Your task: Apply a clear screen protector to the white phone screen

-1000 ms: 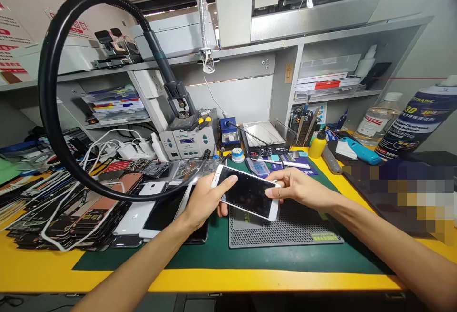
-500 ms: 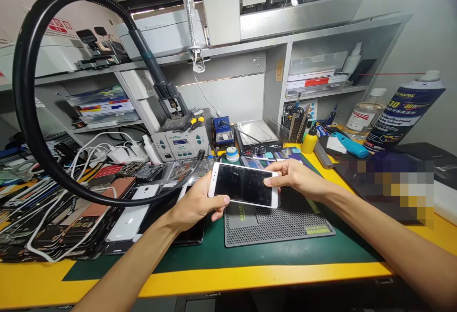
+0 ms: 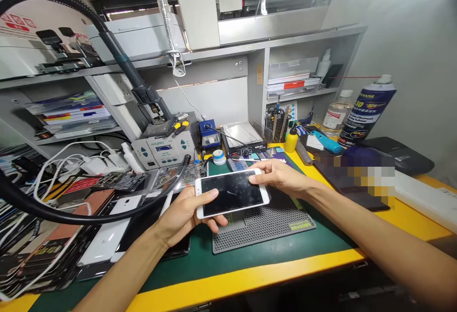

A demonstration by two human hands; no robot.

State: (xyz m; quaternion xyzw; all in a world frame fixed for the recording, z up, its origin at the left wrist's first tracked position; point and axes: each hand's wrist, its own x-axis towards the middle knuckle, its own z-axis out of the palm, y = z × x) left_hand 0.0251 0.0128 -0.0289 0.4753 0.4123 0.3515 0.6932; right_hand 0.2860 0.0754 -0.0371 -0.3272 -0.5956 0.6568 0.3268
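A white-framed smartphone (image 3: pixel 232 195) with a dark, smudged screen is held sideways above the mat. My left hand (image 3: pixel 191 209) grips its left end, thumb on the glass and fingers beneath. At the other end, my right hand (image 3: pixel 276 176) pinches the upper right corner, thumb on the front; its other fingers are partly hidden behind. Below the phone lies a grey perforated work mat (image 3: pixel 264 233) on a green sheet (image 3: pixel 200 264).
Stacked phone parts (image 3: pixel 53 250) and a white phone back (image 3: pixel 110 231) lie on the left. A black hose (image 3: pixel 107 216) loops over them. Behind stand a control station (image 3: pixel 164 147) and a soldering unit (image 3: pixel 210 133). On the right are a yellow bottle (image 3: pixel 291 139) and a spray can (image 3: pixel 367 112).
The view has swung to the right. The phone has tilted, its right end now higher, and my left thumb has moved from the lower edge up onto the screen. Both hands keep hold.
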